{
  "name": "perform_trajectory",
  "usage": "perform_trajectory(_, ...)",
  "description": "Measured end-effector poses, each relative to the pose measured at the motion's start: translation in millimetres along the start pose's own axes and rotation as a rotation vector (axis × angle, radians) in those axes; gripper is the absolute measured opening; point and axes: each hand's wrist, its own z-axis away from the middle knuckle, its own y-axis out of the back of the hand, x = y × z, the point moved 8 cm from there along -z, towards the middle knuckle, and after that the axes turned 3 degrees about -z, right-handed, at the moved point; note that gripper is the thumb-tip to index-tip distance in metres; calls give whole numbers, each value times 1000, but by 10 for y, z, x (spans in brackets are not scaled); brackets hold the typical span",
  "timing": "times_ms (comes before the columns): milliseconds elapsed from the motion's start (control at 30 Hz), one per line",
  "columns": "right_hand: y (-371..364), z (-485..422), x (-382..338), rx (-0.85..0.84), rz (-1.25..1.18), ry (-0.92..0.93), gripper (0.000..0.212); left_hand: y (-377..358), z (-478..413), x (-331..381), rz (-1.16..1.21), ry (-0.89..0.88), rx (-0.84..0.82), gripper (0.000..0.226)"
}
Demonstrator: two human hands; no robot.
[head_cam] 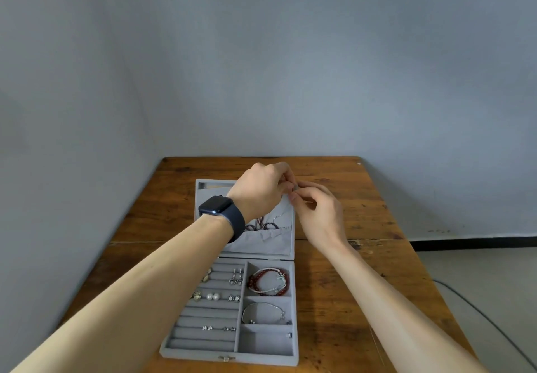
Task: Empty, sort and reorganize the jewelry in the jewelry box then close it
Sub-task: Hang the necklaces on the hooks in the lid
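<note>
**Both hands at the far right corner of the open lid**

Head view.
- Jewelry box (294,314), grey and felt-lined, lies open in the lower middle of the frame on a brown wooden table (363,227). Its base is nearest the bottom edge and its lid (261,242) is laid back flat above it.
- Left hand (261,192), just above frame centre over the lid's upper right corner. The fingers are curled in tight, with the tips pinching a small silvery piece (295,188). What the piece is cannot be told. A dark watch (216,205) sits on that wrist.
- Right hand (319,213), just right of the left one, over the lid's right edge. Thumb and forefinger are curled in and closed on the same small piece, so the two hands meet fingertip to fingertip. The other fingers are loosely bent.
- Lid: dark bead strands (261,224) lie above its fabric pocket, partly hidden by the left wrist.
- Base, left half: padded rolls with pairs of earrings tucked in, among them two pearls (212,296) in a middle row.
- Base, right half: three compartments.
  - Top: red bead bracelet (268,281) with a pale strand across it.
  - Middle: thin silver bangle (263,311).
  - Bottom: one tiny item (289,335) against the right wall, too small to name.
- A small metal clasp (226,358) is on the front rim of the base.
- Behind the table is a plain grey wall, and a cable (479,314) runs along the floor at lower right.
</note>
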Motion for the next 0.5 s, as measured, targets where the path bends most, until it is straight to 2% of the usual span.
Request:
perform_trajectory(100,31,-7,26,23,4,19,7,31,14,-20,-6,-6,26,7)
perform_trajectory(267,-13,-30,47,32,15,33,8,46,67,-114,-294,-46,152,14)
perform_trajectory(400,-77,-46,2,-10,59,37,8,-58,57,-276,-283,36,97,16)
perform_trajectory(500,-91,-69,-29,21,110,46,8,-81,42,-289,-278,14,58,12)
